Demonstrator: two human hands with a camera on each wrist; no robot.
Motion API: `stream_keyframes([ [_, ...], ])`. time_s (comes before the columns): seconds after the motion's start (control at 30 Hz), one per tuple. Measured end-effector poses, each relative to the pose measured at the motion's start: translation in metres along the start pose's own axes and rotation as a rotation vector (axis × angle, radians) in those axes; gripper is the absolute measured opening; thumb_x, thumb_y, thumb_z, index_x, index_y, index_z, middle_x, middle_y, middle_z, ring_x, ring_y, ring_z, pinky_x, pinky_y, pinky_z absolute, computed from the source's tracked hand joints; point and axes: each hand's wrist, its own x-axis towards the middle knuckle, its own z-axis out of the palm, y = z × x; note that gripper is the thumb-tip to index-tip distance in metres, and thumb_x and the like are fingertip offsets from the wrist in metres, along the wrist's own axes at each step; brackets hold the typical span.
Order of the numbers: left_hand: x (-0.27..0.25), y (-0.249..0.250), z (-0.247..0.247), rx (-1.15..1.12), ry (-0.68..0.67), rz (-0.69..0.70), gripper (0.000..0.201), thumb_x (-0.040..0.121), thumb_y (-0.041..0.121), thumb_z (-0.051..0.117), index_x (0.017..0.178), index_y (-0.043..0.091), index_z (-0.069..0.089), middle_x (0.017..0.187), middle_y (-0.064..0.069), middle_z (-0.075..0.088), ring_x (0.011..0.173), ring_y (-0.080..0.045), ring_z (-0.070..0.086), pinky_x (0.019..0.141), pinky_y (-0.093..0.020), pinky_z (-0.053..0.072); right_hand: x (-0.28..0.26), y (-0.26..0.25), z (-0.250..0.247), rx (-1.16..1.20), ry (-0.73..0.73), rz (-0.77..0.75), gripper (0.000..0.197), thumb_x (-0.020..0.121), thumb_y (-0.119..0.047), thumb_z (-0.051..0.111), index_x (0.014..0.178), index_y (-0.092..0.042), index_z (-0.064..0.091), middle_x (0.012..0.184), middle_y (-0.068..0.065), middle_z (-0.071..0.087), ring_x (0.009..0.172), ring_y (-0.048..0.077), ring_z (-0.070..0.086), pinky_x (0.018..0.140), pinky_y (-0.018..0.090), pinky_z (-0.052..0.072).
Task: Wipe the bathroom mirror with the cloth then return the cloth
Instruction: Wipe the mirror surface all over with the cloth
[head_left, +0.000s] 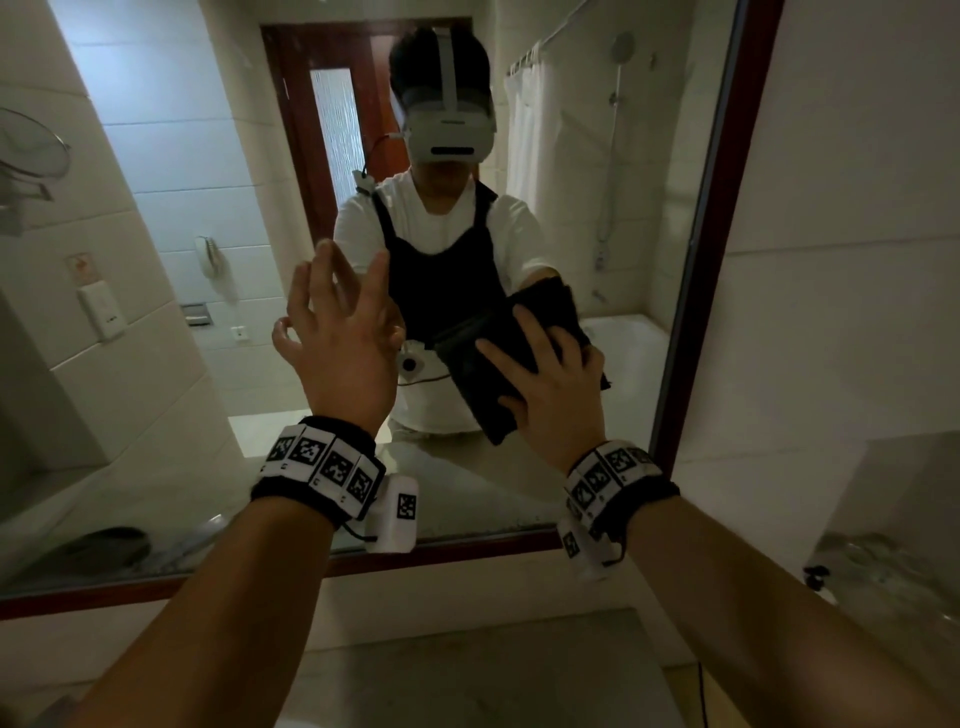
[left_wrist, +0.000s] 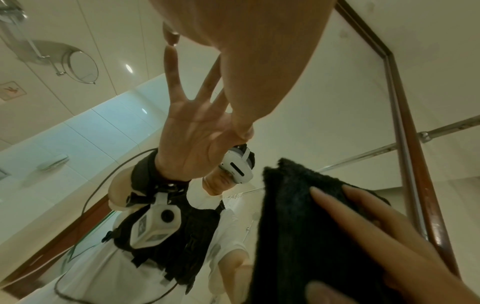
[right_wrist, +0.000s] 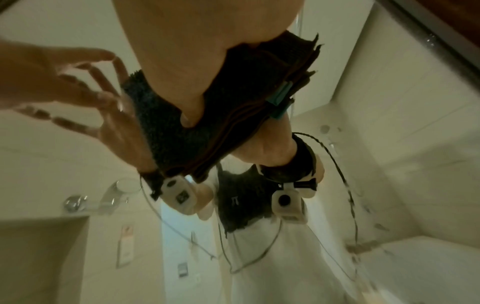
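The bathroom mirror (head_left: 171, 156) is a large pane in a dark red wooden frame (head_left: 719, 234), right in front of me. My right hand (head_left: 550, 374) lies flat with spread, straight fingers on a folded dark cloth (head_left: 480, 395) and presses it against the lower right of the glass. In the right wrist view the cloth (right_wrist: 233, 107) shows several folded layers under my right hand (right_wrist: 197, 61). My left hand (head_left: 337, 332) is open and holds nothing, its fingertips spread at the glass left of the cloth. The left wrist view shows one left fingertip (left_wrist: 171, 39) meeting its reflection, beside the cloth (left_wrist: 298, 226).
A round swing-arm mirror (head_left: 31, 150) hangs on the tiled left wall. The grey counter (head_left: 467, 675) lies below the frame's bottom rail (head_left: 156, 587). Clear glassware (head_left: 872, 571) stands at the right on the counter, by the white wall.
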Motion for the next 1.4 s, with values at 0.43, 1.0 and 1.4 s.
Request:
stream_keyframes([
  [0.43, -0.027, -0.008, 0.002, -0.086, -0.021, -0.024, 0.077, 0.083, 0.029, 0.073, 0.147, 0.043, 0.033, 0.16, -0.006, 0.013, 0.144, -0.035, 0.016, 0.097, -0.067, 0.036, 0.073, 0.03, -0.051, 0.011, 0.116, 0.282, 0.079, 0.082, -0.049, 0.066, 0.15, -0.044, 0.026, 0.163, 0.008, 0.014, 0.134, 0.039, 0.029, 0.098, 0.061, 0.038],
  [1.0, -0.054, -0.012, 0.041, -0.074, -0.019, -0.096, 0.083, 0.081, 0.031, 0.073, 0.15, 0.042, 0.029, 0.163, -0.011, 0.01, 0.147, -0.033, 0.009, 0.104, -0.064, 0.028, 0.01, 0.003, 0.004, 0.041, 0.111, 0.239, 0.072, 0.084, -0.047, 0.063, 0.149, -0.043, 0.033, 0.162, 0.01, 0.02, 0.133, 0.038, 0.032, 0.093, 0.053, 0.039],
  [1.4, -0.055, -0.012, 0.044, -0.056, 0.013, -0.089, 0.077, 0.083, 0.041, 0.066, 0.15, 0.043, 0.029, 0.162, -0.012, 0.014, 0.146, -0.034, 0.014, 0.101, -0.066, 0.03, -0.097, 0.03, 0.056, 0.003, 0.008, 0.251, 0.069, 0.085, -0.043, 0.069, 0.147, -0.041, 0.038, 0.161, 0.008, 0.02, 0.131, 0.038, 0.036, 0.093, 0.054, 0.038],
])
